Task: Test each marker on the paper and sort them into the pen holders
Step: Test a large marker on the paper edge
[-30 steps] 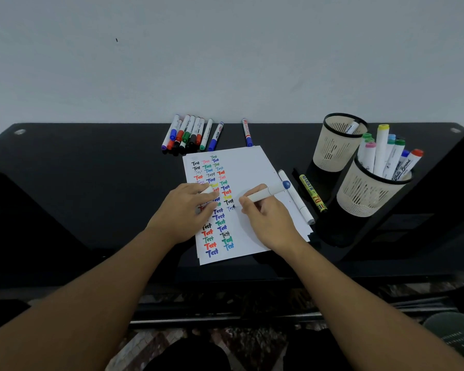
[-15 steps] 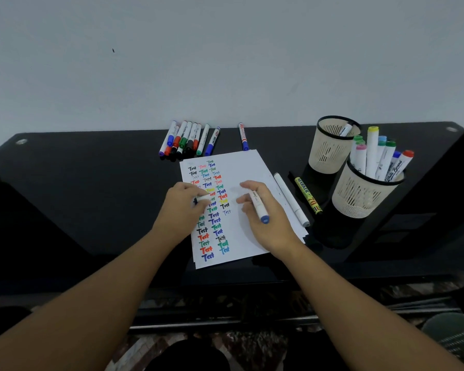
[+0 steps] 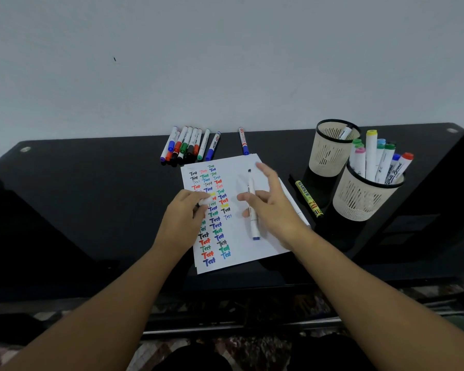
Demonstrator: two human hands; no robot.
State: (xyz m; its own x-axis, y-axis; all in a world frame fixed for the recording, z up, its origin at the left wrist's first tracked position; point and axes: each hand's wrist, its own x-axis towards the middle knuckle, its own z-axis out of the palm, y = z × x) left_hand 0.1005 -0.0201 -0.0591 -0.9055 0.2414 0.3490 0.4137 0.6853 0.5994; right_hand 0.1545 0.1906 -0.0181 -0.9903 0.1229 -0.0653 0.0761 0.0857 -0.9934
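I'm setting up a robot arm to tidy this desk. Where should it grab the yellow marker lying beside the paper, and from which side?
Grip the yellow marker across the middle of its barrel, coming straight down from above. It lies flat on the black table, slanted, with the nearer pen holder close on its right and a white pen on its left, so a side approach looks cramped. Set the jaws crosswise to its length.

Black table (image 3: 91, 210), paper (image 3: 252, 250), loose markers (image 3: 190, 145), two pen holders (image 3: 359, 199)

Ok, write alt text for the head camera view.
A person's right hand holds an uncapped marker over a paper filled with coloured test words, while the left hand grips its cap. Two pen holders stand to the right; more markers lie behind the paper.
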